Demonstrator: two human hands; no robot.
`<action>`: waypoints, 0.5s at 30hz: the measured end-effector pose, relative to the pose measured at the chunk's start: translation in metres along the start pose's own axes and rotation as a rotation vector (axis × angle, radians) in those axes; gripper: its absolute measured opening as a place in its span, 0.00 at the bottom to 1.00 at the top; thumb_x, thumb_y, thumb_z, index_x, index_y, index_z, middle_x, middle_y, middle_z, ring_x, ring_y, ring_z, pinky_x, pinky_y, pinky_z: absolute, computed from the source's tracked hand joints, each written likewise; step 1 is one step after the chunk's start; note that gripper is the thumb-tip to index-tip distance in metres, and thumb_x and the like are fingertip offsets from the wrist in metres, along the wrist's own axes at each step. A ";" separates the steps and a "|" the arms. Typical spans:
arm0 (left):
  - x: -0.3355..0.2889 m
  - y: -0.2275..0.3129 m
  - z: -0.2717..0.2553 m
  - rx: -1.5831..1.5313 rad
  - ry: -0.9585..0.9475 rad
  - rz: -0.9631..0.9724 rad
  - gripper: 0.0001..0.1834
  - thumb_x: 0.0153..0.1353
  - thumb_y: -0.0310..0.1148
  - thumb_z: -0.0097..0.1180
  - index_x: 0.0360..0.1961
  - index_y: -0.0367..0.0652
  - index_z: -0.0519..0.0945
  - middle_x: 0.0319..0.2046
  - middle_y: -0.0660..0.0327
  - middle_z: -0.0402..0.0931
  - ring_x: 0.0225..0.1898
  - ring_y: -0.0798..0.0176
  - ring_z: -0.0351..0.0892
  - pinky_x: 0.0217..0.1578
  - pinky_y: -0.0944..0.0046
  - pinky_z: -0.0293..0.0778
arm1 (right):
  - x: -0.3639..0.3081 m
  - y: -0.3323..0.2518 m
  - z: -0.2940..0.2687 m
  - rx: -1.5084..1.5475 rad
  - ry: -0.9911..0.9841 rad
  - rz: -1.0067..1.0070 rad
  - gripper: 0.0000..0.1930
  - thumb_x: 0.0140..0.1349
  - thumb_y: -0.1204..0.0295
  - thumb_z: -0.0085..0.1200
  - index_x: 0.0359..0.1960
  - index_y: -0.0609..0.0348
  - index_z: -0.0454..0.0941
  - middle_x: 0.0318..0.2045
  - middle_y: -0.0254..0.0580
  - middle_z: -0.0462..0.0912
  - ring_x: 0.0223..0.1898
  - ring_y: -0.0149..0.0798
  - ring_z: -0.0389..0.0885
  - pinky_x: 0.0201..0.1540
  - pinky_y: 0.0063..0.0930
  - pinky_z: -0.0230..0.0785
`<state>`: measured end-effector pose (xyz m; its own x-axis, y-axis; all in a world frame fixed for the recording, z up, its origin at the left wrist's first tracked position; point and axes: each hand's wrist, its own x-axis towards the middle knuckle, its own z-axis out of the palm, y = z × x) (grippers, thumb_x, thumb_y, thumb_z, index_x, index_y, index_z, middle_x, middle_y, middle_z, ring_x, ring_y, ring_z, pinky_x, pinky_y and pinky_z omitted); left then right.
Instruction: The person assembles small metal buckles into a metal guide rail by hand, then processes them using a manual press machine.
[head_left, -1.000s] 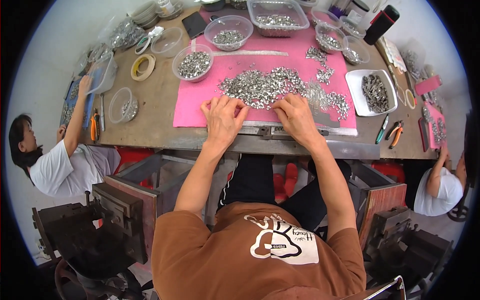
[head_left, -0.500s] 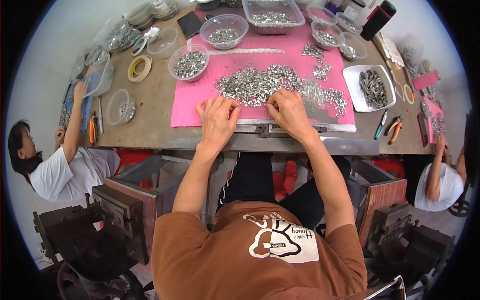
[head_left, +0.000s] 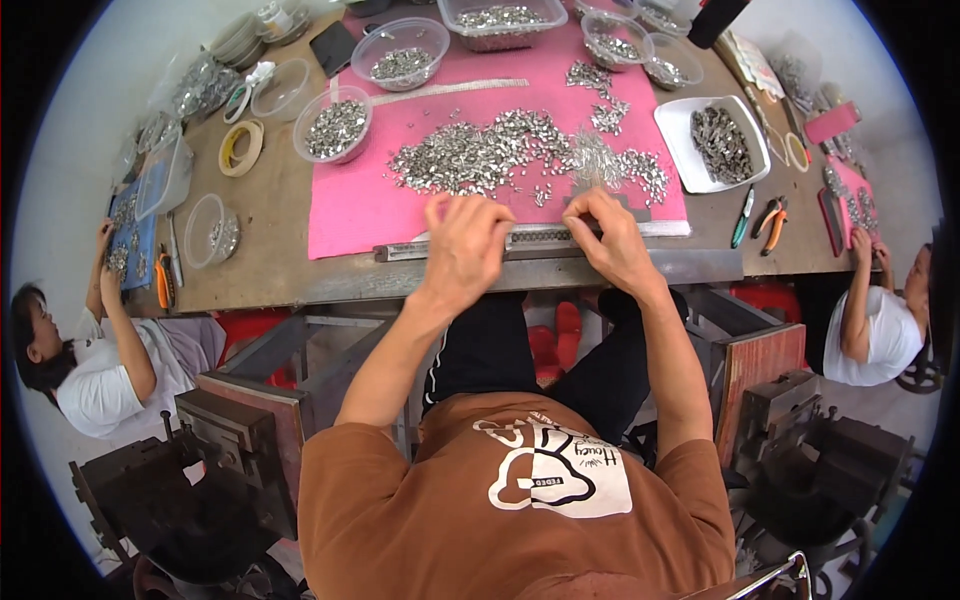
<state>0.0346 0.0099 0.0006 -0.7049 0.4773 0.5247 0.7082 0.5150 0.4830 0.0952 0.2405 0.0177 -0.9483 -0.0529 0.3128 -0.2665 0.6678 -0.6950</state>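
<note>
Left hand [head_left: 462,245] and right hand [head_left: 612,240] at a long metal bar [head_left: 541,238] with a row of dark cells, centre of the frame.
Left thumb and fingertips are drawn close together, the right thumb slightly apart from its curled forefinger; whether either pinches anything cannot be told. Small silvery metal pieces [head_left: 470,158] lie heaped on the pink mat [head_left: 338,218], upper centre; they look light, hard and slippery, best nipped by opposite edges. The bar seems stiff and heavier, best held near its ends.

The left hand [head_left: 466,248] hides part of the metal rail [head_left: 540,238].
</note>
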 end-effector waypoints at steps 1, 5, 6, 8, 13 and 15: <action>0.001 0.009 0.007 -0.053 -0.013 0.046 0.04 0.62 0.28 0.61 0.37 0.45 0.79 0.35 0.63 0.76 0.43 0.58 0.76 0.59 0.45 0.58 | -0.005 0.001 0.000 0.004 0.025 -0.039 0.04 0.64 0.77 0.60 0.36 0.61 0.76 0.34 0.42 0.79 0.36 0.46 0.77 0.45 0.39 0.65; 0.003 0.025 0.027 -0.118 -0.032 0.154 0.05 0.61 0.28 0.62 0.37 0.44 0.79 0.36 0.63 0.75 0.43 0.58 0.76 0.59 0.47 0.59 | -0.018 0.003 0.002 0.019 0.075 -0.076 0.05 0.61 0.79 0.61 0.36 0.62 0.76 0.35 0.43 0.79 0.37 0.47 0.77 0.45 0.39 0.66; 0.003 0.027 0.031 -0.114 -0.032 0.162 0.05 0.60 0.27 0.62 0.37 0.44 0.79 0.36 0.63 0.75 0.43 0.58 0.76 0.59 0.45 0.60 | -0.019 0.003 0.003 -0.028 0.071 -0.105 0.06 0.60 0.80 0.61 0.36 0.63 0.76 0.37 0.44 0.79 0.40 0.48 0.78 0.46 0.39 0.67; 0.003 0.029 0.036 -0.099 -0.036 0.170 0.05 0.60 0.27 0.63 0.37 0.44 0.79 0.35 0.63 0.75 0.42 0.57 0.76 0.60 0.44 0.60 | -0.021 0.003 0.004 -0.077 0.070 -0.134 0.07 0.59 0.81 0.62 0.36 0.64 0.77 0.38 0.46 0.80 0.42 0.49 0.79 0.47 0.38 0.69; 0.004 0.030 0.038 -0.078 -0.038 0.181 0.05 0.60 0.27 0.63 0.36 0.43 0.79 0.35 0.63 0.75 0.42 0.57 0.76 0.61 0.42 0.60 | -0.024 0.001 0.004 -0.194 0.075 -0.189 0.07 0.58 0.83 0.61 0.38 0.64 0.79 0.38 0.46 0.81 0.42 0.49 0.80 0.47 0.37 0.70; 0.004 0.029 0.037 -0.092 -0.042 0.187 0.05 0.60 0.27 0.63 0.37 0.44 0.80 0.35 0.62 0.75 0.41 0.57 0.76 0.62 0.42 0.59 | -0.027 0.006 0.004 -0.091 0.136 -0.165 0.06 0.59 0.83 0.61 0.38 0.64 0.79 0.37 0.45 0.82 0.41 0.48 0.80 0.46 0.37 0.70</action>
<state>0.0508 0.0535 -0.0091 -0.5605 0.5886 0.5826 0.8262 0.3486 0.4426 0.1186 0.2429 0.0024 -0.8595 -0.0704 0.5063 -0.3938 0.7227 -0.5679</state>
